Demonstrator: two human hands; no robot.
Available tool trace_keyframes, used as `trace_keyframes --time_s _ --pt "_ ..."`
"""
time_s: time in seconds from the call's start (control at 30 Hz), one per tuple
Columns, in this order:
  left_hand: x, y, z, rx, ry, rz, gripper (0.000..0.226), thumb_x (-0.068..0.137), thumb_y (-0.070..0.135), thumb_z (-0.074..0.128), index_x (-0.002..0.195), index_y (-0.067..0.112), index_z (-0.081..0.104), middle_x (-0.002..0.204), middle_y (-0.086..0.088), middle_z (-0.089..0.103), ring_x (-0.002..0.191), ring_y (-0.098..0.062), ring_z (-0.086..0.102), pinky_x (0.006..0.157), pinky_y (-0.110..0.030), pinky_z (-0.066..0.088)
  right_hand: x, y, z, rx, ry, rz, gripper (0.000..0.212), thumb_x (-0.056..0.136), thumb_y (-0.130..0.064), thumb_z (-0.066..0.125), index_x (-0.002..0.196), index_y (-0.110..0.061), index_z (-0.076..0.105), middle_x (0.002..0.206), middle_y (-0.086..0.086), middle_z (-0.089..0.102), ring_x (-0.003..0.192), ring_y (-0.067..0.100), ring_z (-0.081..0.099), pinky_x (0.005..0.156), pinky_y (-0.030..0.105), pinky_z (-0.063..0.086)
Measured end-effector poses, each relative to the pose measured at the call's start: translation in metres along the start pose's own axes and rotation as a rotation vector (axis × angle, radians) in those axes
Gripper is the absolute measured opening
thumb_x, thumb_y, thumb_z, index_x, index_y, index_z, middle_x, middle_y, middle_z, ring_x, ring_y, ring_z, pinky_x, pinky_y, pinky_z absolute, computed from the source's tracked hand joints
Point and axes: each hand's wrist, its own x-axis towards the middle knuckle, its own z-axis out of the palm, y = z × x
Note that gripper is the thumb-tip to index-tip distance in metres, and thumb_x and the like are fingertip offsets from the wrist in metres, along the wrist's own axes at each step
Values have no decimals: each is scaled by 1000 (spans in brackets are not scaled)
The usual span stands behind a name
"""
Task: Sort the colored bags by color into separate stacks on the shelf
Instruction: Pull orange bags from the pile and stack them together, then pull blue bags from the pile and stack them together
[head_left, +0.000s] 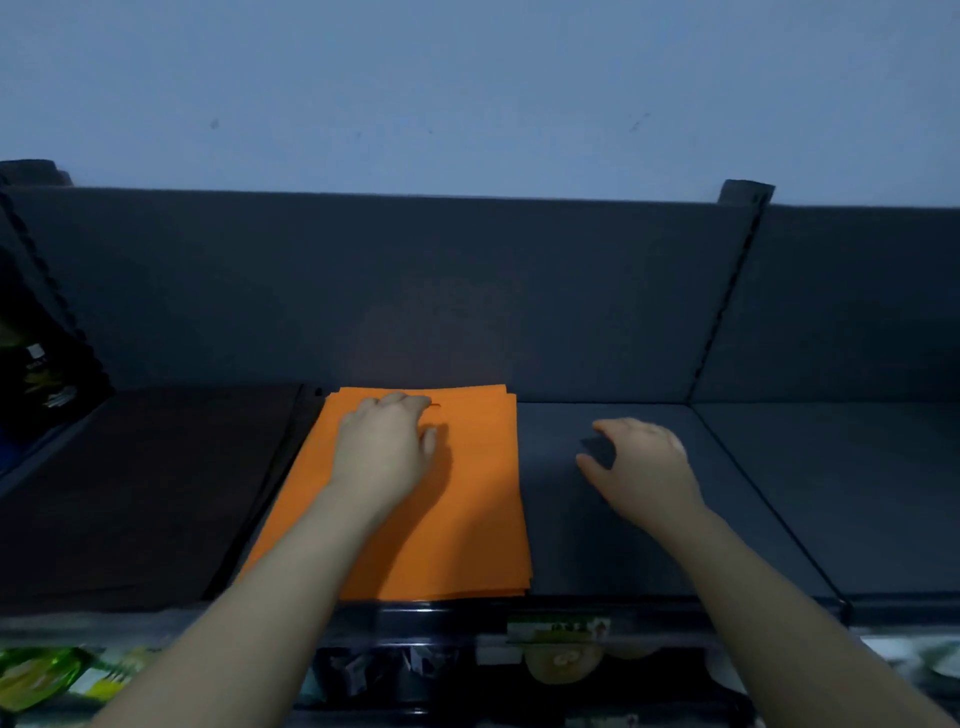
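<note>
A stack of flat orange bags (467, 509) lies in the middle of the dark grey shelf (779, 493). To its left lies a stack of dark brown bags (135, 493). My left hand (384, 447) rests palm down on the far part of the orange stack, its fingers bent at the stack's back edge. My right hand (639, 457) hovers over the bare shelf right of the orange stack, fingers loosely curled and holding nothing.
The shelf's back panel (415, 291) rises behind the stacks, with a slotted upright (727, 301) at the right. Packaged goods (47, 364) stand at the far left. Below the shelf's front edge (571, 605) are packets (36, 675) on a lower shelf.
</note>
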Motion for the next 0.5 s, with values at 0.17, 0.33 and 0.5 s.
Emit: trace_keyframes --time_s 0.17,0.33,0.5 --pt "13 73 8 -92 13 141 42 93 34 52 133 21 53 124 -1 60 110 -25 55 91 -37 46 -12 54 -34 -25 30 93 46 93 -38 52 135 -20 50 135 -2 54 125 21 48 111 34 29" --pt "21 154 24 -117 -14 229 40 93 35 49 131 23 53 123 1 61 108 -25 56 89 -36 46 -31 129 -63 -71 47 174 46 94 -37 51 136 -19 49 136 0 54 125 22 48 111 35 28" --pt "24 247 42 -177 -46 287 41 96 36 46 135 24 49 126 3 59 113 -23 53 93 -35 42 -49 218 -95 -117 67 248 48 94 -39 51 138 -20 47 138 -1 52 127 22 46 112 36 27"
